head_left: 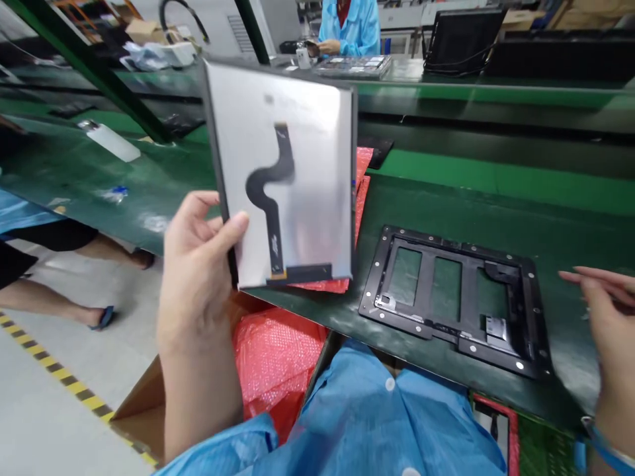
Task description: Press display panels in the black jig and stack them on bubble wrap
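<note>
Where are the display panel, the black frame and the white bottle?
display panel [307, 132], head view, silver back.
black frame [427, 277], head view, inner bar.
white bottle [113, 142], head view, its body.

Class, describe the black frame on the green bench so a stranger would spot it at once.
Start at the green workbench. On its near edge, between the left hand holding a silver flat panel and the open right hand, lies a black rectangular frame. Unlike the solid panel, it has three open windows.
</note>
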Action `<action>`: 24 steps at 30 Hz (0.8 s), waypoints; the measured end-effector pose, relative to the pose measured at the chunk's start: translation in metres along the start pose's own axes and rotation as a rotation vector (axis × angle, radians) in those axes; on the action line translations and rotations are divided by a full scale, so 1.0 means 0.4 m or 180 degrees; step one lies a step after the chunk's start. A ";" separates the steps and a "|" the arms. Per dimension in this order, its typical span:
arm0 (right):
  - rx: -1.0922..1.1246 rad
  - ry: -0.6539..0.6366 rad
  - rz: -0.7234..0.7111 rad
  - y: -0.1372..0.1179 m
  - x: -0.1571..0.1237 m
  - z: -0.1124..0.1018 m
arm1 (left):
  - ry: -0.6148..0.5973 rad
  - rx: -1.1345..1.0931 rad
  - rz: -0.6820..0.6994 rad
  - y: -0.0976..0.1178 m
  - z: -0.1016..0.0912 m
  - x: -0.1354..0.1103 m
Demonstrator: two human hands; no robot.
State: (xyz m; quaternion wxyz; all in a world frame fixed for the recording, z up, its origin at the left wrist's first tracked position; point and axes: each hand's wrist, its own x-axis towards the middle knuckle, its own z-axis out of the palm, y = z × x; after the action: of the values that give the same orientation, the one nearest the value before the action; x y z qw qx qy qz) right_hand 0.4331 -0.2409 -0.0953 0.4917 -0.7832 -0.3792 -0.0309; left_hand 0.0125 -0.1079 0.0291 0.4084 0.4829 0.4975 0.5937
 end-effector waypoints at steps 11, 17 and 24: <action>0.0423 -0.1078 -0.1597 -0.311 -0.157 0.053 | -0.0706 -0.0464 -0.1118 -0.080 0.099 -0.213; 0.0156 -0.0819 -0.1529 -0.302 -0.170 0.063 | -0.0753 -0.0221 -0.0991 -0.061 0.127 -0.245; 0.0135 -0.1373 -0.0924 -0.267 -0.151 0.065 | -0.0869 -0.0116 -0.1014 -0.075 0.152 -0.249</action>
State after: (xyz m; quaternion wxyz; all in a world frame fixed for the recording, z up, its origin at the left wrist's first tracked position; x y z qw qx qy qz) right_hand 0.3149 -0.2297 -0.0543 0.4062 -0.6986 -0.5843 0.0746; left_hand 0.0920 -0.1868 -0.0146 0.5694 0.4666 0.4968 0.4597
